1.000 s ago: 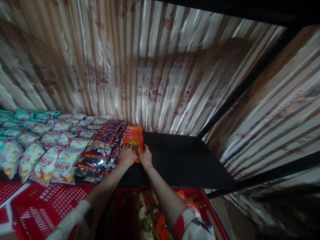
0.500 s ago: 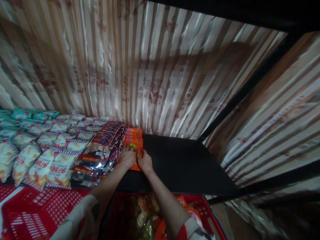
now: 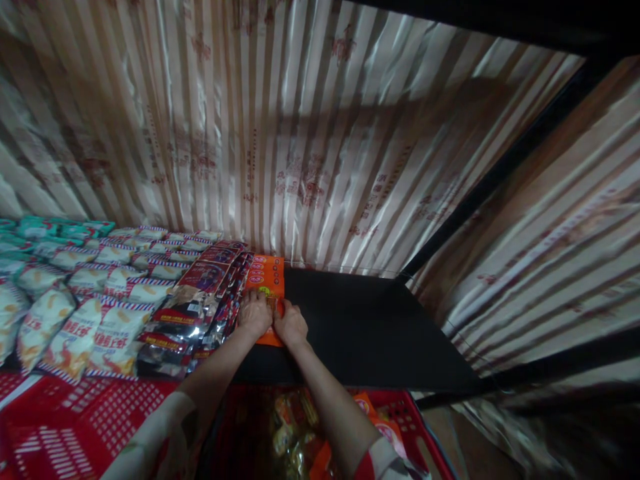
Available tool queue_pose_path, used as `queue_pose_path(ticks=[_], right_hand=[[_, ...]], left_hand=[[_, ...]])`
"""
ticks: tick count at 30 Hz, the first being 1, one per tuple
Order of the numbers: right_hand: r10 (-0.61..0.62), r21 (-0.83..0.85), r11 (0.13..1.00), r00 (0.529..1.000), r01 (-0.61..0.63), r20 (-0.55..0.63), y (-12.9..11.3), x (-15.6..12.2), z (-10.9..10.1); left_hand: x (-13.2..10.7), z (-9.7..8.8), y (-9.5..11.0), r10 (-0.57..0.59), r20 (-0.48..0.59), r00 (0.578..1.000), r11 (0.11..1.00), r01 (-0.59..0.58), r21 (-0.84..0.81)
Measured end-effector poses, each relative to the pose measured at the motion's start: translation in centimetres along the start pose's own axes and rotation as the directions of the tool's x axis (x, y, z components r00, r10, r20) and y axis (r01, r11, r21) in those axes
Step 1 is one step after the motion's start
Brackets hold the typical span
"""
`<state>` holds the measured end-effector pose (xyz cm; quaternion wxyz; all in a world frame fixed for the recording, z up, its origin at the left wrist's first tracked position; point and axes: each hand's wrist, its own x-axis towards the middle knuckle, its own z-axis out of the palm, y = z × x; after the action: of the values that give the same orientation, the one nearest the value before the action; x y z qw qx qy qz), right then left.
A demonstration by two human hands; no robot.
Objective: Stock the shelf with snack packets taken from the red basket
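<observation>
Orange snack packets [image 3: 273, 270] lie overlapping in a row on the black shelf. My left hand [image 3: 256, 315] lies on top of them, fingers stretched forward across the surface. Curled at their right edge, my right hand [image 3: 291, 323] grips a packet there; its fingertips are partly hidden. Just left of my left hand are stacked dark red and silver packets [image 3: 193, 293], glossy and overlapping.
White snack bags [image 3: 117, 337] fill the shelf's left, with green bags [image 3: 40, 230] behind. Bare black shelf board [image 3: 350, 327] extends right. Below are a red basket [image 3: 415, 417] of packets and another red basket [image 3: 85, 413]. Pleated curtain [image 3: 310, 133] hangs behind; a black post [image 3: 480, 187] slants right.
Both hands have slid slightly toward me along the orange packets, uncovering more of their far part. The view has shifted a little.
</observation>
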<state>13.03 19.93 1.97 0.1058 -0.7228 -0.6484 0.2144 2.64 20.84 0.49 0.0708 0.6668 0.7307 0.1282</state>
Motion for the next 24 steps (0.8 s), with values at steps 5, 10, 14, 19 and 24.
queue_pose_path(ticks=[5,10,14,19,24], right_hand=[[0.012,-0.005,1.000,1.000,-0.012,0.012,0.0,-0.1,-0.1],[0.022,-0.001,1.000,1.000,-0.022,0.015,0.0,-0.1,-0.1],[0.011,0.011,1.000,1.000,-0.011,0.010,0.1,-0.2,-0.1],[-0.011,0.016,1.000,1.000,0.012,-0.029,0.2,-0.8,0.0],[-0.048,0.026,0.998,0.997,0.049,-0.056,0.6,-1.3,0.3]], left_hand=[[-0.1,-0.2,0.1,0.006,0.004,1.000,1.000,-0.006,0.023],[-0.1,0.0,0.0,0.019,0.000,1.000,1.000,-0.019,0.023],[-0.4,-0.2,0.1,0.019,0.006,1.000,0.999,-0.019,0.028],[-1.3,-0.8,0.7,0.075,-0.008,0.997,0.997,-0.074,0.037],[-2.4,-0.6,1.2,0.124,-0.021,0.992,0.991,-0.123,0.053]])
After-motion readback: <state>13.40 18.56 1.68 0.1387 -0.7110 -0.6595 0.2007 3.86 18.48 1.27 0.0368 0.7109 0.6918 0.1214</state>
